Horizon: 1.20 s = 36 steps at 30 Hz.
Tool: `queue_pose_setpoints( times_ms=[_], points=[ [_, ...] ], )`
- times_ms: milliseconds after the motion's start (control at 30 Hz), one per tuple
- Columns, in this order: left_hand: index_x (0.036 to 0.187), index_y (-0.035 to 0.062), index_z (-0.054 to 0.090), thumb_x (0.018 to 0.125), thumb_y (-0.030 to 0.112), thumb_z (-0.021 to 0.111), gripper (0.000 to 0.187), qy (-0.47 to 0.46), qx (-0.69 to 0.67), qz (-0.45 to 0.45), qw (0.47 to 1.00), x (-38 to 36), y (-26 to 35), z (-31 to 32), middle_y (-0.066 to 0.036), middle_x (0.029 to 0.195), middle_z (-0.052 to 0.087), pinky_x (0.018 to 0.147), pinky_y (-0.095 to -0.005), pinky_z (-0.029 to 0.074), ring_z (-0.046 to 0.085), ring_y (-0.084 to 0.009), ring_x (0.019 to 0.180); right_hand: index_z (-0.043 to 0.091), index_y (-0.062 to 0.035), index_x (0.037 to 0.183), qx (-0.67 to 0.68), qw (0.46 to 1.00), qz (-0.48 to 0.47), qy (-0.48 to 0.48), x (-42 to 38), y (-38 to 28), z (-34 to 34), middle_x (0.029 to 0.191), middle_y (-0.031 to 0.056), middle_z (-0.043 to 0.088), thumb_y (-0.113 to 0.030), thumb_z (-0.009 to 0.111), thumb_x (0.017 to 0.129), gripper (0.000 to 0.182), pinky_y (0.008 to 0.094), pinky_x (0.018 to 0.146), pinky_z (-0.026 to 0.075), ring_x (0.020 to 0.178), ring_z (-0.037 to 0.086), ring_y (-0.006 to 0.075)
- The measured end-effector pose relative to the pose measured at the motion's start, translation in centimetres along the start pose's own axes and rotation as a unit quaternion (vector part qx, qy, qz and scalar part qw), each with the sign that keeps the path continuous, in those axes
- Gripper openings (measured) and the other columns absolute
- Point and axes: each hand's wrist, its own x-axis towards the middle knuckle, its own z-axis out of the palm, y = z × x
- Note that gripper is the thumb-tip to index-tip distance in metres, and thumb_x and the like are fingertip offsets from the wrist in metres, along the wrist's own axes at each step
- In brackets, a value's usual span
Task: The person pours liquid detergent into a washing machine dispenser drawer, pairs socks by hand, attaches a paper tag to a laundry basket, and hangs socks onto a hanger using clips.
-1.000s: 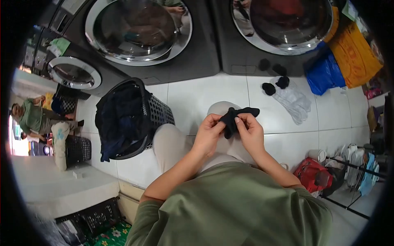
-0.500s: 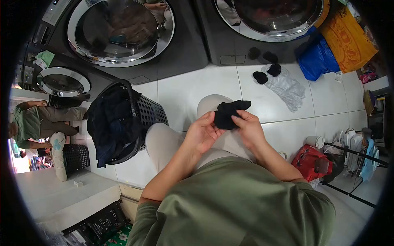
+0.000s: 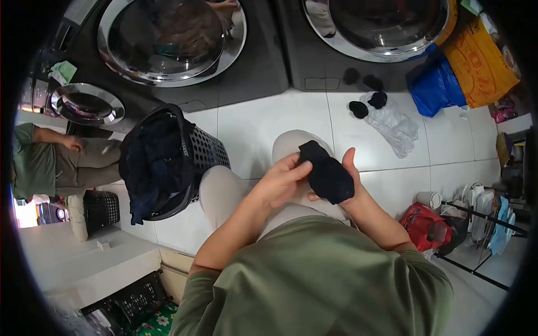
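A dark black sock [image 3: 330, 178] lies between my hands, above my lap. My left hand [image 3: 278, 183] pinches its upper left end between thumb and fingers. The wide end rests against my right hand [image 3: 354, 196], whose thumb sticks up, off the fabric, while its other fingers are mostly hidden behind the sock. On the floor ahead, two balled black socks [image 3: 368, 105] lie at the edge of a crumpled pale grey cloth [image 3: 392, 127].
A black laundry basket [image 3: 210, 148] heaped with dark clothes [image 3: 154, 162] stands by my left knee. Front-loading machines [image 3: 263, 67] line the front. Blue bag [image 3: 434, 84] and orange bag [image 3: 482, 61] sit front right, a red bag [image 3: 425, 227] at right. Another person [image 3: 42, 159] stands at left.
The sock has gone from bunched to flatter and angled down to the right. My right thumb has lifted off it. The person at left has moved nearer, hand now at hip height.
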Motion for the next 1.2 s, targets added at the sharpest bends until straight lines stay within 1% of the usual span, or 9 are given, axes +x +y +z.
queue_pose_setpoints(
  times_ms=[133,300,633,733,833,900,967,1067,1200],
  points=[
    [0.116,0.0046,0.054,0.087,0.008,0.071,0.034,0.081,0.011,0.087,0.993,0.4,-0.2,0.1,-0.006,0.106,0.061,0.093,-0.0303,0.045,0.057,-0.0150,0.102,0.040,-0.0068,0.142,0.068,0.989,-0.062,0.119,-0.2,-0.4,-1.5,0.131,0.0120,0.057,-0.076,0.045,0.081,0.092,0.0556,0.094,0.046,0.123,0.052,0.0276],
    [0.101,0.0042,0.058,0.093,0.012,0.064,0.012,0.185,0.106,0.188,0.959,0.6,-0.7,-0.1,-0.001,0.088,0.062,0.073,-0.0243,0.049,0.058,-0.0079,0.081,0.061,-0.0016,0.118,-0.498,0.819,-0.131,0.254,0.2,0.3,2.9,0.116,0.0103,0.062,-0.004,0.067,0.088,0.030,0.0308,0.093,0.048,0.108,0.058,0.0160],
    [0.114,0.0074,0.052,0.100,0.041,0.050,0.037,0.240,-0.026,0.150,0.959,-0.4,2.3,-5.4,-0.004,0.091,0.056,0.068,-0.0290,0.046,0.052,-0.0119,0.072,0.064,0.0007,0.115,-0.477,0.797,-0.206,0.308,2.7,0.5,2.5,0.107,0.0071,0.065,-0.010,0.057,0.096,0.022,0.0248,0.089,0.047,0.098,0.059,0.0120],
    [0.113,0.0070,0.051,0.100,0.040,0.050,0.035,0.374,0.099,0.232,0.892,-2.0,2.1,-6.6,-0.004,0.098,0.055,0.070,-0.0289,0.046,0.053,-0.0130,0.074,0.063,0.0017,0.116,-0.597,0.697,-0.273,0.289,4.7,0.6,4.7,0.115,0.0086,0.064,-0.009,0.056,0.096,0.023,0.0269,0.094,0.045,0.104,0.058,0.0141],
    [0.129,0.0060,0.048,0.100,0.045,0.047,0.048,0.211,0.018,0.181,0.960,-5.0,1.3,-4.6,-0.009,0.121,0.054,0.085,-0.0329,0.048,0.058,-0.0198,0.100,0.062,0.0020,0.118,-0.721,0.612,-0.261,0.193,7.5,2.8,6.3,0.120,0.0116,0.063,-0.007,0.057,0.096,0.025,0.0286,0.097,0.043,0.110,0.058,0.0178],
    [0.126,0.0075,0.050,0.099,0.041,0.052,0.043,0.165,-0.144,0.157,0.963,-5.6,1.8,-4.4,-0.009,0.115,0.059,0.088,-0.0368,0.050,0.060,-0.0201,0.102,0.057,0.0020,0.126,-0.664,0.718,-0.154,0.140,8.8,4.8,7.2,0.129,0.0130,0.059,-0.006,0.057,0.095,0.032,0.0309,0.103,0.039,0.120,0.053,0.0207],
    [0.121,0.0089,0.053,0.095,0.030,0.061,0.034,0.228,-0.198,0.238,0.923,-6.5,3.4,-4.3,-0.008,0.104,0.063,0.082,-0.0376,0.054,0.063,-0.0216,0.094,0.053,0.0014,0.131,-0.603,0.786,-0.097,0.102,10.0,6.7,6.7,0.138,0.0131,0.052,-0.005,0.057,0.095,0.037,0.0321,0.107,0.036,0.126,0.049,0.0209],
    [0.110,-0.0023,0.056,0.088,0.031,0.072,0.043,0.477,0.148,0.378,0.779,-10.3,9.2,-7.4,-0.009,0.097,0.061,0.076,-0.0290,0.050,0.059,-0.0166,0.084,0.052,-0.0014,0.133,-0.552,0.831,-0.032,0.051,10.4,8.4,8.6,0.143,0.0131,0.044,-0.005,0.061,0.092,0.042,0.0318,0.100,0.043,0.122,0.053,0.0215],
    [0.140,-0.0036,0.037,0.089,0.052,0.062,0.079,0.586,0.321,0.313,0.675,-18.5,21.8,-12.5,-0.024,0.135,0.050,0.102,-0.0421,0.039,0.049,-0.0338,0.123,0.060,0.0015,0.121,-0.733,0.677,-0.033,0.059,9.9,6.3,7.3,0.130,0.0111,0.051,-0.005,0.062,0.091,0.030,0.0284,0.086,0.050,0.104,0.061,0.0183]
  ],
)
